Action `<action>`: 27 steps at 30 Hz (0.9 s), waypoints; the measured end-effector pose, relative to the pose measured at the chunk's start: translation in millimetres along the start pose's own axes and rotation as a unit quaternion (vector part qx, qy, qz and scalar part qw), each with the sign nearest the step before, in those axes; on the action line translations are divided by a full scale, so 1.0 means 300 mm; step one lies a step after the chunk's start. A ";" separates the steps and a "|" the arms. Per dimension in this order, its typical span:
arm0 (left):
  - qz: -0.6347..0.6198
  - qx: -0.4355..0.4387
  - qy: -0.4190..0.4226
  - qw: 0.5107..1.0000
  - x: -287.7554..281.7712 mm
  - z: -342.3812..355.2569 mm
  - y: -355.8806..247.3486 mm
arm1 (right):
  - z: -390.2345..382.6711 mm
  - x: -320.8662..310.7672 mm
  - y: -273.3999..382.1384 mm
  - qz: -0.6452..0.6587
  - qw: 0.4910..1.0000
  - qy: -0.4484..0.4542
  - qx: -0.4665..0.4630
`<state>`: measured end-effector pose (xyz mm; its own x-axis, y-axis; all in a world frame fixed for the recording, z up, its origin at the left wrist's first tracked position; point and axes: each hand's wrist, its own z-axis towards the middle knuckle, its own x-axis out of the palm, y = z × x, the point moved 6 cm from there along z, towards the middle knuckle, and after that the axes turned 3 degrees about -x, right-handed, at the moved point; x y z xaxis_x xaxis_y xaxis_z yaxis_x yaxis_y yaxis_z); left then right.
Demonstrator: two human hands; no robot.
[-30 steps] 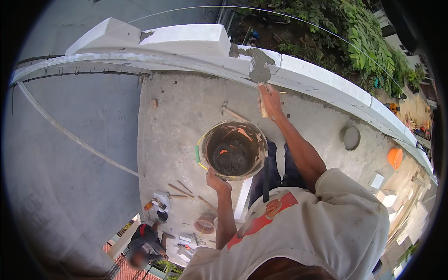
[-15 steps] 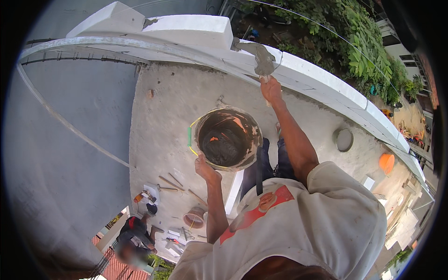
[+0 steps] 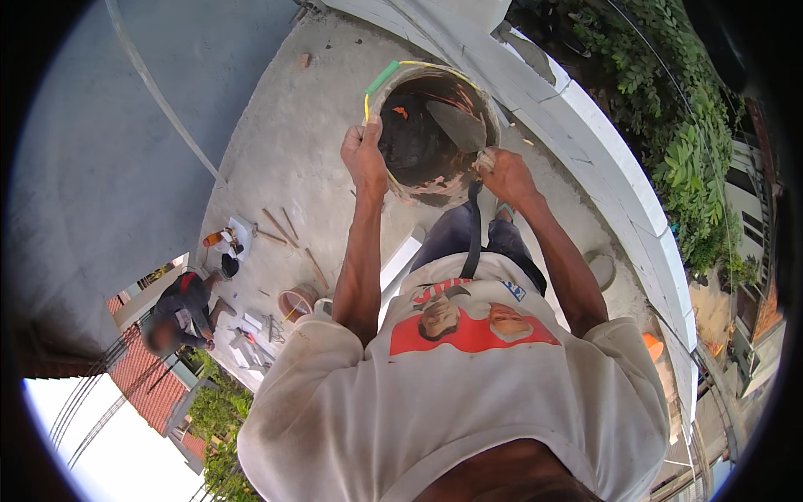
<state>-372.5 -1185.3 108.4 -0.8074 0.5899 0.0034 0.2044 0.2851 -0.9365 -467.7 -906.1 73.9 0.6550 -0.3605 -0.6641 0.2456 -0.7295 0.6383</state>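
My left hand [image 3: 365, 157] is closed on the near-left rim of a round bucket [image 3: 441, 197] with a yellow wire handle and a green grip [image 3: 382, 77]. Dark wet mortar [image 3: 408, 140] lies inside, with orange patches showing on the inner wall. Closed around a trowel's handle, my right hand [image 3: 508, 176] is at the bucket's right rim. The trowel's grey blade [image 3: 460, 125] reaches into the bucket, against the right side of the mortar. My fingers partly cover the handle.
A curved wall of white blocks [image 3: 623, 171] runs along the right, with greenery beyond. At lower left a person [image 3: 182, 311] crouches near scattered tools and sticks [image 3: 280, 227]. A reddish bucket [image 3: 296, 302] stands on the concrete floor [image 3: 276, 142]; an orange one [image 3: 653, 346] is at right.
My right hand has brought the trowel from the wall top down into the bucket. My left hand still grips the rim. The view has turned, shifting the wall to the right.
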 end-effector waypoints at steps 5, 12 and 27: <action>-0.050 0.042 0.106 0.992 0.108 0.025 -0.150 | 0.146 -0.010 0.199 -0.128 0.977 -0.171 -0.026; -0.085 0.105 0.163 0.977 0.198 0.069 -0.362 | 0.139 -0.147 0.305 -0.325 0.913 -0.101 -0.227; -0.144 0.235 0.187 0.943 0.270 0.038 -0.421 | 0.068 -0.160 0.261 -0.181 0.966 -0.076 -0.170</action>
<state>-470.1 -1182.3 222.9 -0.5218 0.7896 0.3229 -0.3329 0.1600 -0.9293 -494.4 -957.7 147.9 0.3762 -0.2182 -0.9005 0.6764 -0.5995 0.4279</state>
